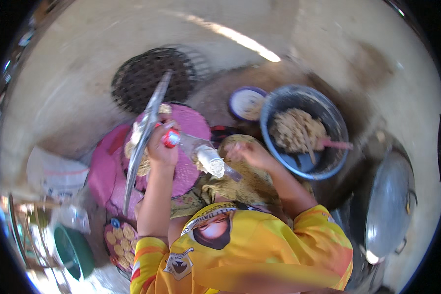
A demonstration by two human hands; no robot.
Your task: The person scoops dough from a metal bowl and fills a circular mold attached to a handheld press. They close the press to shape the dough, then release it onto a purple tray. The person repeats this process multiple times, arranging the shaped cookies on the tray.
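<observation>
A red-capped clear plastic bottle [201, 154] is clasped by the left hand [162, 147]; the right hand [247, 152], grip loosely curled and seemingly empty, rests beside it.

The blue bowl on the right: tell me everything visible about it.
The blue bowl is round and deep, with a worn, dusty rim, plastic by the look of it. It sits upright on the ground at the person's right front, partly filled with a pale, crumbly mixture. A pink-handled utensil rests in the mixture and over the rim. A small white-and-purple dish lies against its left side. Neither hand touches it; the right hand is nearest.
</observation>
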